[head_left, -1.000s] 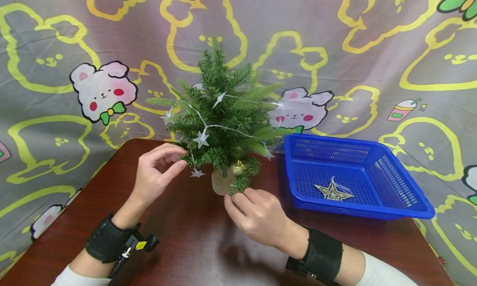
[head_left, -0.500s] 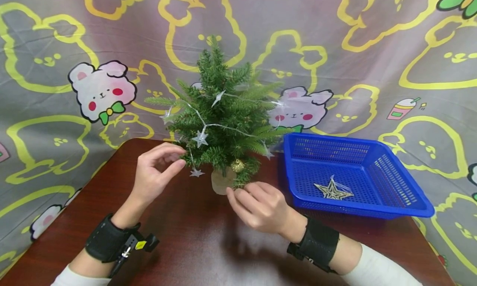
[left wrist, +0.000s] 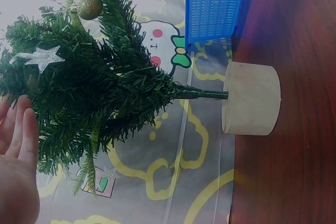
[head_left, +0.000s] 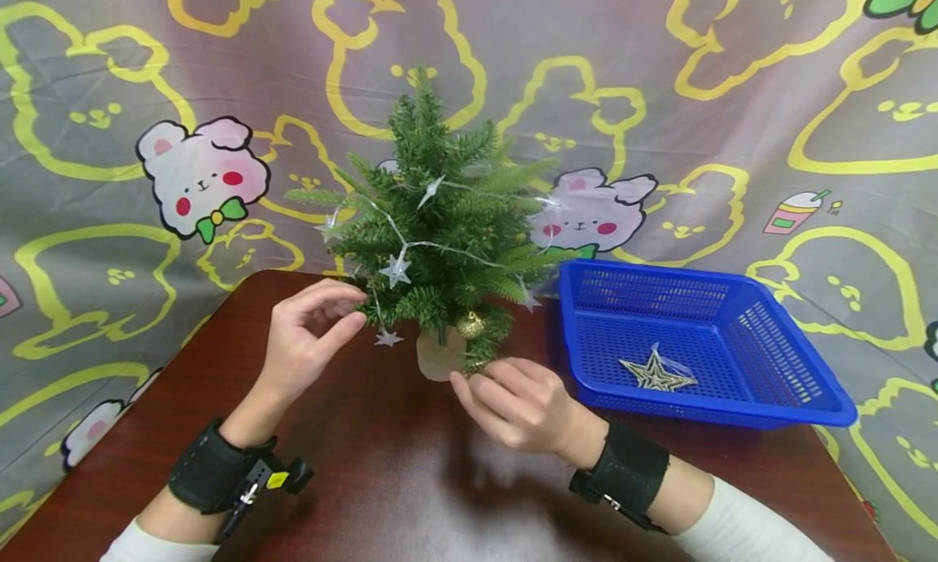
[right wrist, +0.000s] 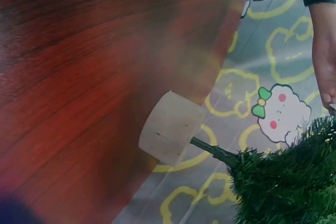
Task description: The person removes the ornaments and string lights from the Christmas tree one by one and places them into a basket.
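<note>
A small artificial Christmas tree stands on its pale round base. Clear star lights on a thin wire are draped around it. My right hand pinches the tip of a low front branch. Just above those fingers hangs a gold ball ornament, which also shows in the left wrist view as a gold ball. On the tree's left side, my left hand is at the lower branch ends, fingertips and thumb apart.
A blue plastic basket sits to the right of the tree, with a gold glitter star inside. The brown table runs back to a patterned cloth behind the tree.
My right hand has shifted slightly up and to the right, with the low branch tip rising along with it. My left hand stays in the same place.
</note>
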The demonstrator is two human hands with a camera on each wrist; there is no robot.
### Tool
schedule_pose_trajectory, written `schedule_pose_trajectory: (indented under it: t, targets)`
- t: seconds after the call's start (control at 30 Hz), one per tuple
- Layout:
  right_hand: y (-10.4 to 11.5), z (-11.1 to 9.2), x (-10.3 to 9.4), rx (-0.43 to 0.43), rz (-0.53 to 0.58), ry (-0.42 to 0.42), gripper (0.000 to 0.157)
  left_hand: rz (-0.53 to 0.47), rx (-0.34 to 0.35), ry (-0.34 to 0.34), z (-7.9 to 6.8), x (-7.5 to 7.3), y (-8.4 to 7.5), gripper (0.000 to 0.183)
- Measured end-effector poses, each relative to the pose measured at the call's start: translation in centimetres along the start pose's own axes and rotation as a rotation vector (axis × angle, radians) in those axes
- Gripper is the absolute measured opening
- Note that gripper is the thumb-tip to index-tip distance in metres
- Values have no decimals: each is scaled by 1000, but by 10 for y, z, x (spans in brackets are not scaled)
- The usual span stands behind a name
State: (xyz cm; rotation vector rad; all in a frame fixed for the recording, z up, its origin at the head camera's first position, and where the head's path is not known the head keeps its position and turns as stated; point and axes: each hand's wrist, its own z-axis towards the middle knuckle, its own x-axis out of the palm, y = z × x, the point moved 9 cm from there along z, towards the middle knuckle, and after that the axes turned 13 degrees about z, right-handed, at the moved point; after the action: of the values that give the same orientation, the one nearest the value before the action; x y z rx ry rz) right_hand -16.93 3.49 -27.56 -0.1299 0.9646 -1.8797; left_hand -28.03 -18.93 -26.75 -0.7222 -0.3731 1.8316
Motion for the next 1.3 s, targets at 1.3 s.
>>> schedule_pose_trajectory:
  t: [1.3]
  targets:
    - [-7, -6, -28, 63, 150, -180, 18, -65, 26, -25, 1, -1, 0, 22]
